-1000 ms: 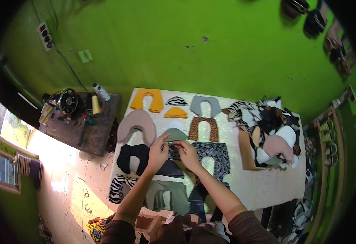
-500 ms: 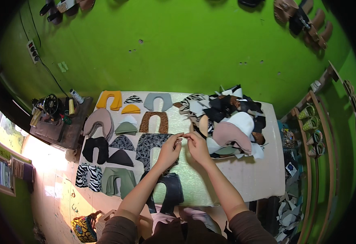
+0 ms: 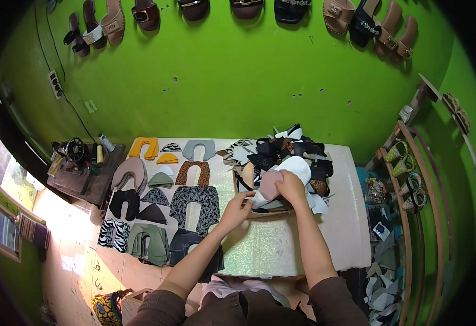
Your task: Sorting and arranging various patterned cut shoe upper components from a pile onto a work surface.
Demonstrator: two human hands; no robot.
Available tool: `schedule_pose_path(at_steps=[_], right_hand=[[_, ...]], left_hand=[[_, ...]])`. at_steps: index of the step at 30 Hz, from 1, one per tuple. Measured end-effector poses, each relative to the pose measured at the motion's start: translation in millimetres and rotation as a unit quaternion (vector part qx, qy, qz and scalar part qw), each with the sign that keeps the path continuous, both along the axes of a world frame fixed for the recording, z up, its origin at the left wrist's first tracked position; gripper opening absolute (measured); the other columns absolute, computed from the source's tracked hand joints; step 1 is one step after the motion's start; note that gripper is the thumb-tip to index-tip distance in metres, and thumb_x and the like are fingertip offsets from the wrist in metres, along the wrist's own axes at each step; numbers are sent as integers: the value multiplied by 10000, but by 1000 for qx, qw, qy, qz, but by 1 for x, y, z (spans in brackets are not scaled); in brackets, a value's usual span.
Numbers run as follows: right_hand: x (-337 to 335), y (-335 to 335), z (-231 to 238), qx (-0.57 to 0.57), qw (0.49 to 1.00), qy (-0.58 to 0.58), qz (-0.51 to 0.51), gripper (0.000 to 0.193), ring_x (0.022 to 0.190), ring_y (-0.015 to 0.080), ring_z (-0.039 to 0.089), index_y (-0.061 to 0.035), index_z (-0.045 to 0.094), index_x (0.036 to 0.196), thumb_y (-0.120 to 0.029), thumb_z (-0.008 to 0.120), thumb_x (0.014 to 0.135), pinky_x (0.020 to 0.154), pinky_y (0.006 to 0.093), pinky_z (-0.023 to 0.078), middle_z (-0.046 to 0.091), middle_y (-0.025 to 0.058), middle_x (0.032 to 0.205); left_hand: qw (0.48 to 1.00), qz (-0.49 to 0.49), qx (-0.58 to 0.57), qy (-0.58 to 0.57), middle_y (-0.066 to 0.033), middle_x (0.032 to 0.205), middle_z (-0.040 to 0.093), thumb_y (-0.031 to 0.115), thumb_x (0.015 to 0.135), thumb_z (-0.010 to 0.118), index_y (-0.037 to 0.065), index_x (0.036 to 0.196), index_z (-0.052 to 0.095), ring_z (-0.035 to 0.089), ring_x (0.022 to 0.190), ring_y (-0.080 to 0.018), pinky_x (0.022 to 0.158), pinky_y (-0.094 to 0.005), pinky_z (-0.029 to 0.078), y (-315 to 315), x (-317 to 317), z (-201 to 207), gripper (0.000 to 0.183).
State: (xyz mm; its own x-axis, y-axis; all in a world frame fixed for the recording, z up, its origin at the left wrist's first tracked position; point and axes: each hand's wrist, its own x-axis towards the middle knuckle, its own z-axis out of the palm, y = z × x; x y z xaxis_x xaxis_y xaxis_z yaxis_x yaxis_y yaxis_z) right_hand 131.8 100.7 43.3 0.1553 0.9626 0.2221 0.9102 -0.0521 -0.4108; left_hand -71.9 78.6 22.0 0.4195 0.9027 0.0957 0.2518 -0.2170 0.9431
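Observation:
My right hand point(image 3: 292, 187) grips a dusty-pink curved cut piece point(image 3: 271, 183) at the front of a heaped pile of scraps point(image 3: 281, 149). My left hand point(image 3: 235, 213) is at the pile's front left edge, its fingers closed on the tip of a whitish cut piece point(image 3: 257, 199). A large white piece point(image 3: 296, 167) lies behind the pink one. Left of my hands, sorted U-shaped pieces lie in groups: a grey-black patterned stack point(image 3: 176, 204), a leopard-print one point(image 3: 182, 175) and a dark stack point(image 3: 179, 244) beside my left forearm.
The pale table point(image 3: 335, 239) stands against a green wall. A sewing machine point(image 3: 75, 157) is on a small table at the left. Sandals point(image 3: 243, 10) hang along the wall above. A wooden rack point(image 3: 406, 217) with shoes stands at the right, above floor scraps point(image 3: 382, 288).
Both hands have moved to the pile from over the table's middle, where their fingertips met. My right hand has taken hold of the pink piece. The view has tilted up.

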Motion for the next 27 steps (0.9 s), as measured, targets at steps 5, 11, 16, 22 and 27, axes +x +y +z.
schedule_pose_path(at_steps=[5, 11, 16, 22, 27], right_hand=[[-6, -10, 20, 37, 973, 168, 155, 204, 768, 310, 576, -34, 592, 917, -133, 576, 739, 691, 368, 449, 601, 156, 830], [-9, -28, 63, 20, 924, 321, 208, 167, 694, 134, 539, -38, 585, 931, -125, 570, 789, 642, 255, 430, 597, 67, 793], [-4, -35, 78, 1, 849, 481, 217, 261, 753, 72, 506, 8, 572, 995, -207, 565, 846, 682, 213, 416, 579, 16, 843], [0, -36, 63, 18, 835, 507, 211, 249, 745, 54, 484, 11, 577, 981, -204, 550, 858, 666, 199, 407, 570, 4, 831], [0, -37, 40, 3, 809, 564, 168, 244, 729, 44, 470, 10, 581, 965, -209, 529, 873, 648, 189, 399, 564, -7, 817]], left_hand=[[999, 28, 22, 1, -103, 1080, 561, 102, 841, 493, 28, 1125, 503, 563, 922, -192, 787, -297, 444, 2, -13, -1, 293], [985, 94, 146, 26, -158, 1155, 488, 244, 783, 609, 28, 1201, 435, 464, 1101, -268, 928, -349, 364, 11, -24, 29, 502], [989, 31, 144, 19, -147, 1089, 544, 294, 792, 613, 3, 1152, 476, 517, 1039, -235, 889, -321, 399, 4, -17, 42, 483], [966, -54, -179, -179, -40, 834, 607, 282, 865, 536, 27, 1035, 529, 586, 738, -107, 664, -238, 477, -13, -7, 31, 307], [901, -71, -275, -329, -50, 899, 594, 262, 883, 509, 21, 1051, 514, 579, 792, -114, 704, -249, 475, -24, -7, 38, 294]])
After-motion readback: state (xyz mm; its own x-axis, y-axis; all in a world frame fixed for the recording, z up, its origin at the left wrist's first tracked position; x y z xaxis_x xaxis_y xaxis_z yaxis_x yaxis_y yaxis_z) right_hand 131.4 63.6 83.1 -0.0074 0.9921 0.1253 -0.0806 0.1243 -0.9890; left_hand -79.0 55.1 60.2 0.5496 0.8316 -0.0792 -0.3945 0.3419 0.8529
